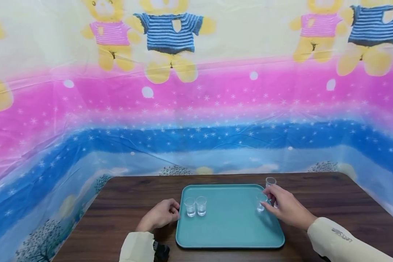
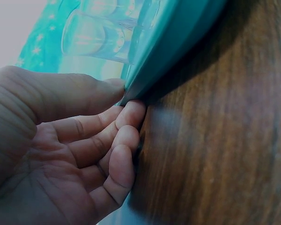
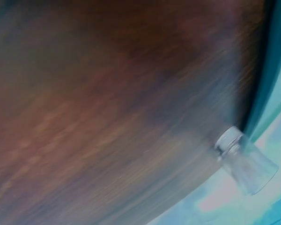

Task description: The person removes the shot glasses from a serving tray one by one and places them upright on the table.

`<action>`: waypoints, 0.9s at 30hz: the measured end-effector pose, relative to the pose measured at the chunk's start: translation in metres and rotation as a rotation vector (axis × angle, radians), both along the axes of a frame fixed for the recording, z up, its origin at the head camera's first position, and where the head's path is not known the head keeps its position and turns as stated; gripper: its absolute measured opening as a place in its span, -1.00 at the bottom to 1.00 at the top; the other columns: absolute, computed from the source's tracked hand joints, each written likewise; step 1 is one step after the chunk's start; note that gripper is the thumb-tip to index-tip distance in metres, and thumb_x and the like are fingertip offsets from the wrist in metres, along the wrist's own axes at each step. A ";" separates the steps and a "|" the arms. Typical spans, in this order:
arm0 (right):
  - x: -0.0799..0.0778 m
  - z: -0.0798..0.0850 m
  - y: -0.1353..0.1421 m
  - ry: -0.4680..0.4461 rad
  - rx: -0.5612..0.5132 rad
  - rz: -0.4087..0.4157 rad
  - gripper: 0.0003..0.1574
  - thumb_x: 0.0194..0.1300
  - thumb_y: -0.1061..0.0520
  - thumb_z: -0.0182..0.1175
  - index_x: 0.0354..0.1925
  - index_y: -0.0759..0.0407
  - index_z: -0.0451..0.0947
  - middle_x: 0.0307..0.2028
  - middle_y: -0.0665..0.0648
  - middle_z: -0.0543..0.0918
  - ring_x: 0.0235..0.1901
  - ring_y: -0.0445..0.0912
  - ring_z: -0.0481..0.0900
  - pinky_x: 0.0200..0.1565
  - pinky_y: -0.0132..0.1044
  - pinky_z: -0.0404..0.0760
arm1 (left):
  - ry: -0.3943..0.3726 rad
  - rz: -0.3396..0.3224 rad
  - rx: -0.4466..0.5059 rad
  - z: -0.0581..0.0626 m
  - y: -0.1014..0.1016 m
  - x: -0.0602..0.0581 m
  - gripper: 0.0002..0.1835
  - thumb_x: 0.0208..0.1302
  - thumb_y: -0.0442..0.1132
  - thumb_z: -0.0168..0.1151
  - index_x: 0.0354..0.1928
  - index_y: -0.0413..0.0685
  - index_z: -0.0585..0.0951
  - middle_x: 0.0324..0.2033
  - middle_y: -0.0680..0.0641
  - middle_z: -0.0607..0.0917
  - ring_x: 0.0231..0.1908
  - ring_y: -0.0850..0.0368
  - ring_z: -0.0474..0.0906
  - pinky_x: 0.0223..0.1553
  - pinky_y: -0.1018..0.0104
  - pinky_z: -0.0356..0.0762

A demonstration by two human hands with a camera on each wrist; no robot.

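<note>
Well, left hand (image 1: 161, 214) pinched tray (image 1: 230, 227) at nine o'clock, right hand (image 1: 287, 206) a glass (image 1: 261, 201) at two; a bump risked tipping outer glass (image 1: 270, 181).

Tray (image 1: 229, 225), teal; glasses (image 1: 201, 206), colourless and transparent; counter (image 1: 124, 203), dark brown with streaked wood grain; sleeves (image 1: 137, 248), cream, the right bearing dark lettering; backdrop cloth (image 1: 190, 139), banded cream, pink and blue, with white snowflakes and yellow bears (image 1: 171, 34) in striped pink or blue shirts.
</note>
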State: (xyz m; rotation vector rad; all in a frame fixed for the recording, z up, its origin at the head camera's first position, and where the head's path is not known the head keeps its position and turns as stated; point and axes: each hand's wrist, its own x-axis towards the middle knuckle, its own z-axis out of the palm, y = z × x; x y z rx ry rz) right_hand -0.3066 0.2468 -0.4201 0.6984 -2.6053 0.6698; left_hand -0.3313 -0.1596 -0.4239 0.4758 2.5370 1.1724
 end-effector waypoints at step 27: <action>0.019 -0.016 0.054 0.000 0.057 -0.193 -0.69 0.01 -0.06 0.22 -0.28 0.00 0.41 -0.43 -0.12 0.37 -0.47 -0.31 0.34 -0.48 -0.39 0.39 | -0.010 -0.004 0.007 0.002 0.001 0.000 -0.76 0.10 -0.37 0.09 -0.17 -0.27 0.41 -0.43 -0.08 0.46 -0.46 0.09 0.37 -0.46 0.26 0.34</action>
